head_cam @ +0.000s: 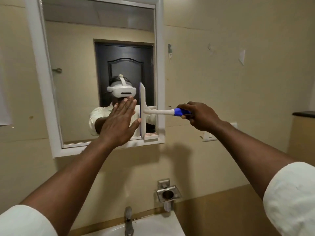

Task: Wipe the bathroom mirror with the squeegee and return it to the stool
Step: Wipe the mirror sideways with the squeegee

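**Squeegee on the glass, low right corner of the mirror**

Surroundings first: the white-framed mirror (pixel 102 48) hangs on a beige wall, and below it a steel cup holder (pixel 168 193) is fixed to the wall, just above the white sink (pixel 153 225) with its tap (pixel 128 218) at the bottom edge. Off to the right sits a white switch plate (pixel 209 136), partly hidden behind the right forearm, and a dark ledge (pixel 304 114) at the far edge. The stool is out of sight.

Now the action. The squeegee (pixel 142 109) stands with its blade upright against the glass, near the mirror's right frame, its lower end close to the bottom frame. Its white neck runs out to the right across the frame to a blue handle.

The right hand (pixel 199 114) is clenched around that blue handle, arm stretched up from the lower right, rolled white sleeve at the elbow.

The left hand (pixel 121 123) is flat, fingers straight and together, palm towards the glass just left of the blade, thumb tip right beside the blade's edge. It holds nothing; whether the palm actually touches the glass, I cannot tell.
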### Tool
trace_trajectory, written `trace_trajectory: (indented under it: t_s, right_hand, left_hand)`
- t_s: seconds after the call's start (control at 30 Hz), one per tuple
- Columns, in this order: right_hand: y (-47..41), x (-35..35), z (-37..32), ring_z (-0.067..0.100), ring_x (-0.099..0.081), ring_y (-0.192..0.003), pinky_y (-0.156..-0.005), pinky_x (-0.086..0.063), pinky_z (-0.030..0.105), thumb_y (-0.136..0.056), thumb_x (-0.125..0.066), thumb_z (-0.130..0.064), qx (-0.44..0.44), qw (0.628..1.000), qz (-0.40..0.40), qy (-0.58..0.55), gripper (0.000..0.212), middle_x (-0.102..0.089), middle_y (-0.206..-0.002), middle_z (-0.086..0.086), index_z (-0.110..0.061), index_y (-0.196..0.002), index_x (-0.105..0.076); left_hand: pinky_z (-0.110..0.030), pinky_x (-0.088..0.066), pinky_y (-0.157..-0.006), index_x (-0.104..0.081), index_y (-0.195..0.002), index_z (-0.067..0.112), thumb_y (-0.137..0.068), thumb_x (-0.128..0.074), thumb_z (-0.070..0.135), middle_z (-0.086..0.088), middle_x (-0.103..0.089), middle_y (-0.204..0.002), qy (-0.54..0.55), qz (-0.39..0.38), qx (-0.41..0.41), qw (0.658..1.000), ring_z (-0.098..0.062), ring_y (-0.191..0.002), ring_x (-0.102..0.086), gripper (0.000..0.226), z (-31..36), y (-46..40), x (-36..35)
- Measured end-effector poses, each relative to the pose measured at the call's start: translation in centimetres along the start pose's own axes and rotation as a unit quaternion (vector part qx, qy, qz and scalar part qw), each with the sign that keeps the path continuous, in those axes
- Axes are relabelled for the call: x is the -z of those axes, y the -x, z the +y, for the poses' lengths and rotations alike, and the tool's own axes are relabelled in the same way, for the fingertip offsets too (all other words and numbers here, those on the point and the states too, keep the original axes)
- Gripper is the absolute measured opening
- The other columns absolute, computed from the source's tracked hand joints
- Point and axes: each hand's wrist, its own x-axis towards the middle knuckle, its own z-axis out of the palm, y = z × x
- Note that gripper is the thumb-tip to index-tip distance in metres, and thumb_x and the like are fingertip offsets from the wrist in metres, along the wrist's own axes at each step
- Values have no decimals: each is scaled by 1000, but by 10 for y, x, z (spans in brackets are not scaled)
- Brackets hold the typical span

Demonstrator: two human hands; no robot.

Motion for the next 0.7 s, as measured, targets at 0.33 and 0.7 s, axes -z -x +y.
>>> trace_trajectory:
  t_s: [0.33,0.7]
  right_hand:
    - [16,18,34,28,-57,-80,-60,-31,26,-88,-58,-17,-22,999,3,41,40,-63,-103,-1,-31,-126,-54]
    - [16,19,35,27,-55,-76,-61,-30,27,-88,-59,-15,-9,999,23,45,39,-64,-101,0,-28,-124,-56]
  left_hand:
    - [-39,-5,-121,-5,-150,22,-96,-34,42,5,1,-160,9,-4,-14,1000,-10,-146,4,64,20,-12,-23]
    - [-34,-2,-119,-7,-150,23,-96,-35,41,5,-2,-160,8,9,0,1000,-9,-146,2,64,6,-1,-12]
